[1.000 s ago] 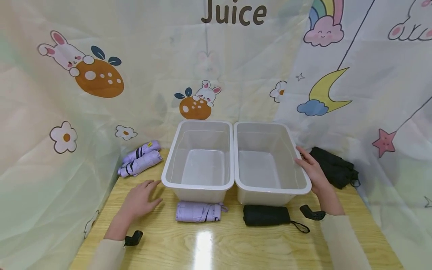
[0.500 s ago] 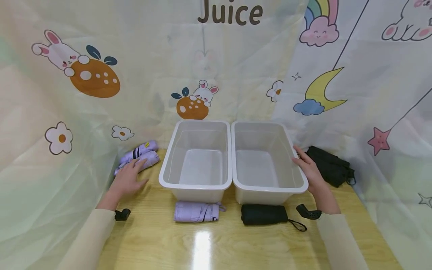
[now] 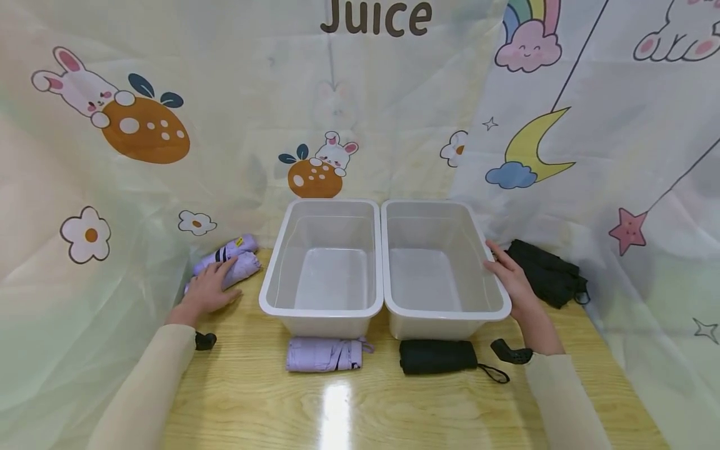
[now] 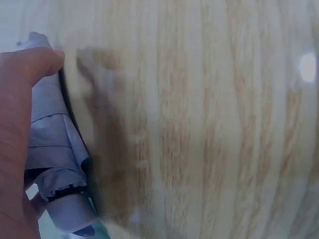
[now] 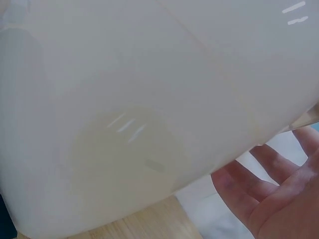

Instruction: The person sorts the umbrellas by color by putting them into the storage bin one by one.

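Observation:
My left hand lies over the nearer of two folded lavender umbrellas at the left. In the left wrist view the thumb stretches across this umbrella, and fingertips show past its far side. The right hand touches the right white bin at its right rim, fingers mostly straight. The right wrist view has these fingers along the edge of the bin wall. Behind the near umbrella lies the second lavender one, partly covered.
A left white bin stands against the right one. In front of them lie another lavender umbrella and a black folded umbrella with a wrist loop. More black folded umbrellas lie at right, by the patterned curtain.
My left hand has moved left and forward, from beside the left bin onto the lavender umbrella. The right hand stays at the right bin's rim, and the view has shifted slightly.

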The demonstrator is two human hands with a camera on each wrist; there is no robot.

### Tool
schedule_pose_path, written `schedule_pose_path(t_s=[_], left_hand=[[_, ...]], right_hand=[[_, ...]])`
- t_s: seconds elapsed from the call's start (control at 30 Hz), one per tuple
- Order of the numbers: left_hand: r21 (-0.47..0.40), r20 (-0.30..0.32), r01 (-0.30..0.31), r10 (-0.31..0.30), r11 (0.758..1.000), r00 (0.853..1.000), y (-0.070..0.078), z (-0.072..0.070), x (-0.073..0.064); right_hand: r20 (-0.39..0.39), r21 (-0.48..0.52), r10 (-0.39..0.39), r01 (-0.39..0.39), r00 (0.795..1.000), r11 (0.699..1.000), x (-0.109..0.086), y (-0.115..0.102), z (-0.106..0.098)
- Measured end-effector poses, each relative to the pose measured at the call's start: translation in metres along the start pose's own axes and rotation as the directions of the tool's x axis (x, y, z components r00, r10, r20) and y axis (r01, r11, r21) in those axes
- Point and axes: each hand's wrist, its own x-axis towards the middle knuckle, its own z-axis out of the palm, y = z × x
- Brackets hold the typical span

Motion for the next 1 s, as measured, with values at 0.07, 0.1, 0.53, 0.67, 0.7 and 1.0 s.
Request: schedule_pose_path(t_s=[0.07, 0.1, 0.53, 0.67, 0.7, 1.0], left_hand=[[0.01, -0.012, 0.014, -0.014, 1.0, 1.0, -0.003, 0.002, 0.0], [0.015, -0.022, 0.019, -0.018, 1.0, 1.0, -0.004, 0.004, 0.0], [-0.185, -0.083, 0.085, -0.102, 0.979, 0.991, 0.005, 0.023, 0.005], [-0.212, -0.081, 0.111, -0.131, 0.971, 0.988, 0.006, 0.023, 0.008], [-0.218, -0.078, 0.118, -0.137, 0.969, 0.987, 0.008, 0.022, 0.009], [-0.276, -0.078, 0.118, -0.144, 0.954, 0.986, 0.026, 0.001, 0.022]], right_hand=[[0.001, 0.006, -0.004, 0.004, 1.0, 1.0, 0.0, 0.0, 0.001], [0.003, 0.007, -0.004, 0.004, 1.0, 1.0, 0.0, 0.0, 0.001], [-0.024, -0.005, 0.001, -0.002, 1.0, 1.0, 0.0, -0.003, 0.004], [-0.034, -0.011, 0.016, -0.017, 0.999, 1.0, 0.0, -0.002, 0.003], [-0.035, -0.007, 0.019, -0.019, 0.999, 1.0, 0.0, -0.002, 0.002], [-0.043, 0.025, 0.031, -0.03, 0.999, 0.999, -0.002, -0.001, 0.001]])
